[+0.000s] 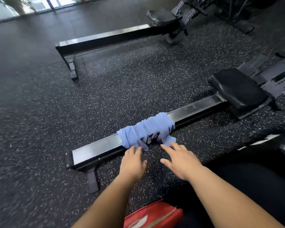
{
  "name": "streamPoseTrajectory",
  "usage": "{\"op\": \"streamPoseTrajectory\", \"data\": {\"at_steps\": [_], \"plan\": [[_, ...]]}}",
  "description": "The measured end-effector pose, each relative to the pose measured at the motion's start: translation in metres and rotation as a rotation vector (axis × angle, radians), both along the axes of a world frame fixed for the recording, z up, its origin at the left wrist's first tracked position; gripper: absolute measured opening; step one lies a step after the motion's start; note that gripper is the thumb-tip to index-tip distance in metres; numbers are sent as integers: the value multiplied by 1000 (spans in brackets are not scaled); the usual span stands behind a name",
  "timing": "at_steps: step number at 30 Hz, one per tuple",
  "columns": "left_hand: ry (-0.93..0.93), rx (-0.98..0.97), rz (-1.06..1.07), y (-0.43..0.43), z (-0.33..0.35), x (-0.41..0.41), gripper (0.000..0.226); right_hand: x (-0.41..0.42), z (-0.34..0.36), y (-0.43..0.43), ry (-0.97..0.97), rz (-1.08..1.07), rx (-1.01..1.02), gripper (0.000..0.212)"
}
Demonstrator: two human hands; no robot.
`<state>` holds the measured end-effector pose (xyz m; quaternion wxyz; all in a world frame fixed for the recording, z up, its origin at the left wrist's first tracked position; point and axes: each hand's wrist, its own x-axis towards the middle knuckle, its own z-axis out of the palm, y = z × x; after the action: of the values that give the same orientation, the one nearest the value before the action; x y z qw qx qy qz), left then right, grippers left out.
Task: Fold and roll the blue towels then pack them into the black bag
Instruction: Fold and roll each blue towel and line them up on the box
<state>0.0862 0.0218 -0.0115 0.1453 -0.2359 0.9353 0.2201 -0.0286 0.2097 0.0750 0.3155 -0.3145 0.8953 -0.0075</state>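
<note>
A light blue towel [146, 130] lies bunched and draped over the metal rail [95, 148] of the near rowing machine, its ends hanging over the front side. My left hand [132, 162] reaches toward the towel's lower left end, fingertips just at the cloth, holding nothing. My right hand [179, 159] is stretched out with fingers spread, its fingertips close to the towel's hanging right corner. No black bag can be made out for certain.
The rail ends in a black seat [238, 91] at the right. A second rowing machine [105, 38] stands farther back. A red pouch [153, 216] lies at the bottom edge. Speckled rubber floor [122, 83] lies all around. Something black is at the right edge.
</note>
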Motion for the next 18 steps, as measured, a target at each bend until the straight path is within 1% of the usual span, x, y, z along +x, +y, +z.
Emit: {"op": "streamPoseTrajectory", "data": {"at_steps": [7,11,18], "plan": [[-82,7,112,-32,-17,-6,74,5,-20,-31,-52,59,5,70],[-92,30,166,-46,-24,-13,72,7,-33,-40,-70,94,14,71],[-145,91,204,-66,-38,-32,80,-1,-43,-46,-112,68,22,70]]}}
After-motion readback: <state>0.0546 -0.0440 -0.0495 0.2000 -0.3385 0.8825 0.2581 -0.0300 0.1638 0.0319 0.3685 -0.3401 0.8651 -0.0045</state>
